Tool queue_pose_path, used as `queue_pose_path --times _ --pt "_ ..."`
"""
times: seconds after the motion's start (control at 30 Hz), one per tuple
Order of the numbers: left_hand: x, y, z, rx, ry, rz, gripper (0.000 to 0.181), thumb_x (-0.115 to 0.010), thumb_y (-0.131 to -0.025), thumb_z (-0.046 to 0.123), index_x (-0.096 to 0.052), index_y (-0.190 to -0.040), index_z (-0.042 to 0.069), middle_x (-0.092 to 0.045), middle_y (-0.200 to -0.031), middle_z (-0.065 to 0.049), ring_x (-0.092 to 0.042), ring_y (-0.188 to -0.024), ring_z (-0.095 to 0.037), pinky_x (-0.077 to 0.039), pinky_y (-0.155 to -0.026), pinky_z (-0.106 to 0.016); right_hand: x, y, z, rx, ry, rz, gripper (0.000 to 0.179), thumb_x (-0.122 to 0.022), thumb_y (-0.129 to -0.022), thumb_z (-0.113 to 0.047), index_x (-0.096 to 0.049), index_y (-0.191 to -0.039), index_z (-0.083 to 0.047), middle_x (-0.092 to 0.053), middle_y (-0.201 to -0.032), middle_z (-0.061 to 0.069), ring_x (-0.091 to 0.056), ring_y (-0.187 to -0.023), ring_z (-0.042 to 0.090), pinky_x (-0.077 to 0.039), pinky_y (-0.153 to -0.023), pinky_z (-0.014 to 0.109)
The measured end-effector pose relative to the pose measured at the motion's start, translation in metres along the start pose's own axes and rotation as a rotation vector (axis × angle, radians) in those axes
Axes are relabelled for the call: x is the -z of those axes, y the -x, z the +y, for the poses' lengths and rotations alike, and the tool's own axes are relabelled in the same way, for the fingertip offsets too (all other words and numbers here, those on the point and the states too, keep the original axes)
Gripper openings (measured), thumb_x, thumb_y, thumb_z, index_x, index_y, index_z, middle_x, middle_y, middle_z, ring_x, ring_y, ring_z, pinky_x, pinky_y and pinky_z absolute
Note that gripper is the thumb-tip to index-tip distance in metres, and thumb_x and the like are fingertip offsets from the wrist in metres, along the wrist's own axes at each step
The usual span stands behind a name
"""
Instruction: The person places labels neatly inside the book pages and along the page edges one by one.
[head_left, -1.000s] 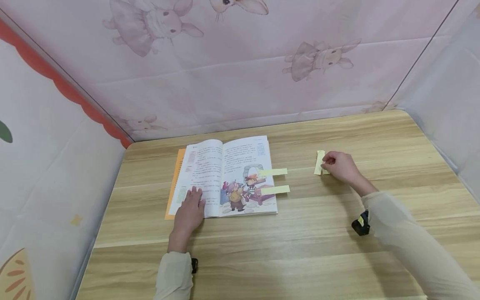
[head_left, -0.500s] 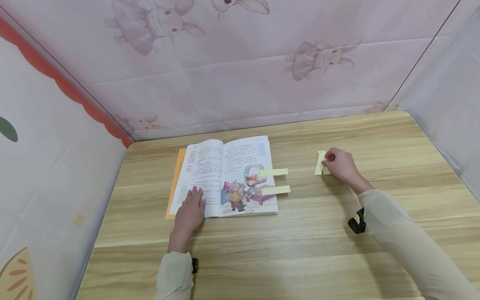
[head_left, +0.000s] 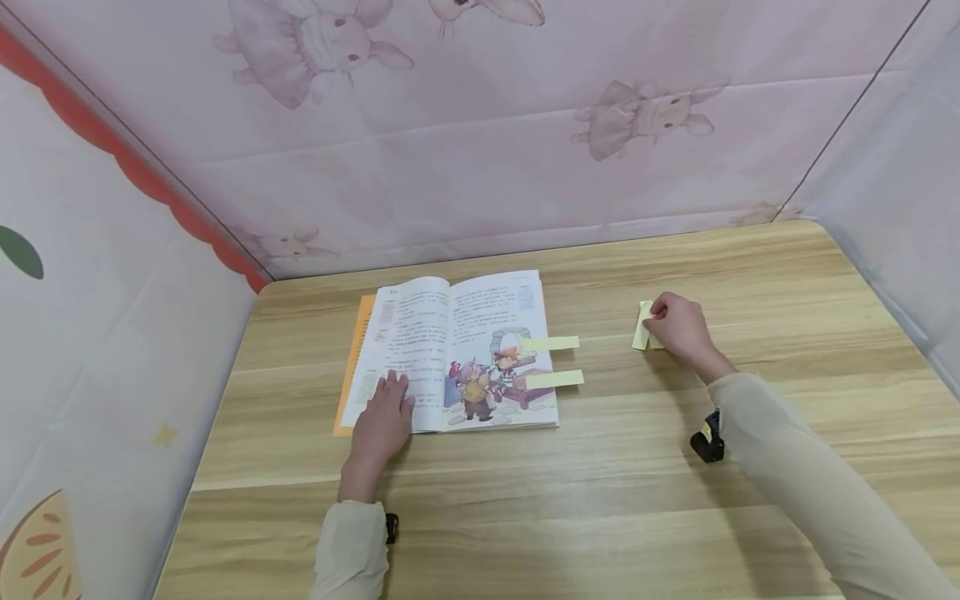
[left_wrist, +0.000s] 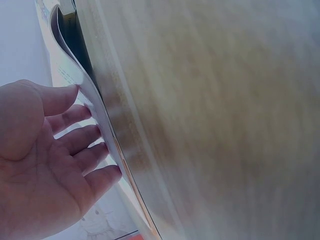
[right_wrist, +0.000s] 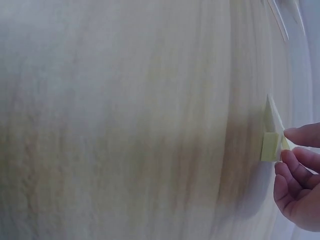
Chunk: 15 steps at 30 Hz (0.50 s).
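An open book [head_left: 491, 304], with printed text and a cartoon picture, lies on the table's left half. My left hand [head_left: 381, 421] rests on the lower left page, fingers extended; in the left wrist view its fingertips touch the page [left_wrist: 67, 67]. Two pale yellow sticky strips [head_left: 557, 342] stick out past the right page's edge. Right of the book, my right hand [head_left: 681, 327] is at a small pad of yellow sticky notes [head_left: 641, 327]. Thumb and index finger pinch a sticky note [right_wrist: 285, 143] there, beside the pad's upright-looking end [right_wrist: 270, 146] in the right wrist view.
The wooden table [head_left: 525, 508] meets a pink rabbit-print wall [head_left: 480, 167] behind and pale walls at both sides. An orange cover edge [head_left: 350, 383] shows under the book's left side. Black wrist cameras [head_left: 707, 439] sit at both sleeves.
My right wrist and forearm have swung slightly left and away while the fingers stay at the sticky notes. The left hand keeps its place on the page. The head view has shifted a little.
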<state>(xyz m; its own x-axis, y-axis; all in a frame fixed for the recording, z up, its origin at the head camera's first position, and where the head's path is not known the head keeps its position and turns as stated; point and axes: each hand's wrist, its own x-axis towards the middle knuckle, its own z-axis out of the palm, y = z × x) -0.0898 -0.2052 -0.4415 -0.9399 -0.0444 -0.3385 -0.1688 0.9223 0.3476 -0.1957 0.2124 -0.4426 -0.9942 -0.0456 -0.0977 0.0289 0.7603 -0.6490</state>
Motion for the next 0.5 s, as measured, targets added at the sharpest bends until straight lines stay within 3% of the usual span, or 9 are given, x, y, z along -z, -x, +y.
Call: queue_pose_path --times 0.5 --pt "0.0039 0.0019 0.0027 0.008 0.001 -0.004 0.047 -0.034 -0.099 0.021 -0.028 -0.142 0.001 -0.015 -0.149 -0.016 -0.009 -0.137 -0.032 -0.014 -0.108 -0.051 -0.0018 -0.003 -0.002 0.005 -0.023 -0.001 0.015 -0.056 -0.082 0.001 -0.054 -0.094 0.01 -0.057 -0.087 0.024 -0.053 -0.082 0.034 -0.045 -0.071 0.042"
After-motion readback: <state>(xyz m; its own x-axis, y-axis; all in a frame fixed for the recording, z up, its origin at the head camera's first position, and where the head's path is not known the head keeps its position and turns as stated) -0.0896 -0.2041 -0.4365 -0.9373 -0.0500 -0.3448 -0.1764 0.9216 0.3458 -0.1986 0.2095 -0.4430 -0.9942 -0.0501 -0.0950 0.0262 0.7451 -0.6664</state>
